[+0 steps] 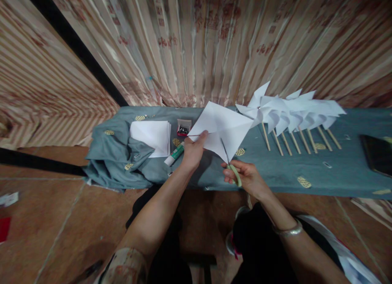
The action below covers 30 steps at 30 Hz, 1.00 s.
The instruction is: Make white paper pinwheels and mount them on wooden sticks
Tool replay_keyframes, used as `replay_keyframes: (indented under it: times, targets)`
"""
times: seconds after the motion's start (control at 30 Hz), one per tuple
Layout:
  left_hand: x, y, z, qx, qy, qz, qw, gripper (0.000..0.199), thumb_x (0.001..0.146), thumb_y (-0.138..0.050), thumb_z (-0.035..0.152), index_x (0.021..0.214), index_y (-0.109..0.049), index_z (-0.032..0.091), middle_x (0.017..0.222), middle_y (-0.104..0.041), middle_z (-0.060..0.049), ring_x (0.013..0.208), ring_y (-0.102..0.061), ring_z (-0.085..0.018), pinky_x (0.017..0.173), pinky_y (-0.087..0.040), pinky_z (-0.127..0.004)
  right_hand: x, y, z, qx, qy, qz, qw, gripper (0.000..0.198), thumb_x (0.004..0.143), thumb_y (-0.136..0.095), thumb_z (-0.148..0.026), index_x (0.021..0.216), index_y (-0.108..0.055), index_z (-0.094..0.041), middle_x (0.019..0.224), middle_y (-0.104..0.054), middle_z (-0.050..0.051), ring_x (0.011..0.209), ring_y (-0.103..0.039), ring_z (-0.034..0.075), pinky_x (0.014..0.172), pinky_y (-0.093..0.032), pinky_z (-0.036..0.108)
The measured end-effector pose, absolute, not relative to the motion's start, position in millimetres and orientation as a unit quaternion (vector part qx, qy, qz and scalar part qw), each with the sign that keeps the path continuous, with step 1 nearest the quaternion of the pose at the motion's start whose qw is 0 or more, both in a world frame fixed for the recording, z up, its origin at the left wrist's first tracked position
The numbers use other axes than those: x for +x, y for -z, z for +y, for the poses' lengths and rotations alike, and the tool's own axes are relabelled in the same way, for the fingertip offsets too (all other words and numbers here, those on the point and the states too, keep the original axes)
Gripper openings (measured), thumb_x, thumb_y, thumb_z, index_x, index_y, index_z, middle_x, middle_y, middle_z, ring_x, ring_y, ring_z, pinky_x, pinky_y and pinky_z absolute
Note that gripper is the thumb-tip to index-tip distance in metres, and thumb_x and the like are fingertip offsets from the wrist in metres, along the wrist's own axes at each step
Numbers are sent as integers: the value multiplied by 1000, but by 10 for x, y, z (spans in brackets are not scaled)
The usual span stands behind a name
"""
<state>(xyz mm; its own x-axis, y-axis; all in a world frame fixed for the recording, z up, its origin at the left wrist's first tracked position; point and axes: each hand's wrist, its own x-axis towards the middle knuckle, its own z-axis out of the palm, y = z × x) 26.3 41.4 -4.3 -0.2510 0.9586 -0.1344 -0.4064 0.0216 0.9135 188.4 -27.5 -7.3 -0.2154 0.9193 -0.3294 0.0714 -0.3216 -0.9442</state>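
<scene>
A square sheet of white paper point(225, 122) is held up in front of me, turned corner-up with faint crease lines. My left hand point(196, 148) pinches its left side, thumb on top, beside a dark slit running in from the left corner. In my right hand point(243, 175) is a pair of scissors with light green handles point(235, 175). Their blades lie at the lower edge of the sheet and point toward its middle. Just left of my left hand lie a green and white glue stick point(175, 154) and a small open box of dark pins point(183, 128).
A stack of white paper point(153, 137) lies on the left of the grey-green cloth point(330, 177). Several white paper pinwheels point(294, 112) on wooden sticks overlap in a row at right. A dark phone-like object point(376, 153) rests at far right. Patterned curtains point(214, 43) hang behind.
</scene>
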Motion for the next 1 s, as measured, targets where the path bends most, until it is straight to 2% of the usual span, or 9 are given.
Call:
replay_keyframes:
  times: [0.2,0.43,0.53,0.63,0.83,1.0]
  targets:
    - [273,25,398,285,-630,461,556,44,60,-82,40,92,-72,12,89,-75,-9,73,-69,-19,63,-54,-28,1888,79,-277,-508,-636,-467,345,56,56,-81,-64,84,-65,-19,59,-64,-2,51,-56,11,49,-46,25]
    - [259,15,403,277,-637,454,558,40,60,-81,38,89,-70,12,86,-75,-8,73,-69,-19,63,-54,-27,1918,-8,-278,-498,-647,-479,323,56,59,-79,-66,84,-63,-18,60,-64,0,52,-56,11,50,-47,25]
    - [240,11,419,276,-631,460,560,42,60,-82,40,89,-70,12,87,-75,-9,77,-70,-21,64,-55,-29,1934,-39,-286,-488,-646,-495,315,61,62,-77,-66,96,-64,-17,62,-65,0,53,-58,13,51,-48,26]
    - [231,12,427,269,-635,464,556,45,58,-83,42,89,-70,13,86,-75,-9,73,-68,-19,61,-55,-28,1939,-56,-292,-482,-649,-498,313,67,64,-77,-66,106,-63,-16,62,-65,0,53,-58,13,50,-48,26]
    - [266,17,376,285,-626,441,577,43,58,-83,40,88,-70,12,83,-74,-7,66,-64,-16,59,-51,-26,1937,-63,-282,-482,-642,-500,326,58,62,-77,-68,87,-59,-19,63,-64,0,53,-58,12,49,-48,25]
    - [279,-10,356,277,-626,430,589,42,57,-84,37,87,-70,12,77,-72,-5,60,-61,-13,55,-49,-24,1943,-54,-274,-484,-640,-502,324,58,62,-76,-69,86,-58,-20,62,-64,0,53,-58,12,49,-47,25]
